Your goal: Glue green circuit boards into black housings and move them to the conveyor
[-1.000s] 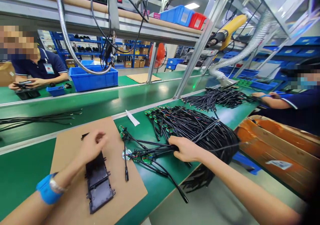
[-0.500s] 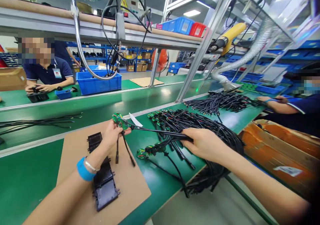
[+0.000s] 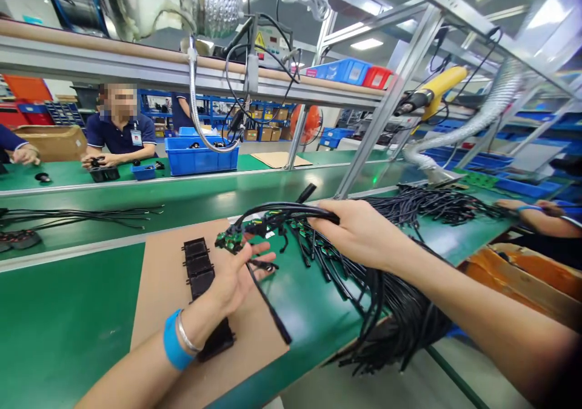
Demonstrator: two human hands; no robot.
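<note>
My right hand (image 3: 352, 227) is closed around a bundle of black cables (image 3: 291, 210), held above the bench. Small green circuit boards (image 3: 230, 239) hang at the bundle's left end. Close under these boards is my left hand (image 3: 240, 275), palm up with its fingers spread; cable ends lie across or just behind the fingers. One black lead (image 3: 273, 315) dangles past it. Below the left forearm, a row of black plastic housings (image 3: 199, 266) lies on a cardboard sheet (image 3: 159, 275), partly covered by that arm.
A large heap of black cables (image 3: 409, 312) spills over the bench's front edge on the right. More cables (image 3: 436, 206) lie beyond. A metal upright (image 3: 364, 148) rises behind my right hand. Co-workers sit across the line and at the right, beside a cardboard box (image 3: 522, 282).
The bundle in my right hand has risen off the bench area. My left fingers have gone from gripping a board to spread out. The view has shifted left.
</note>
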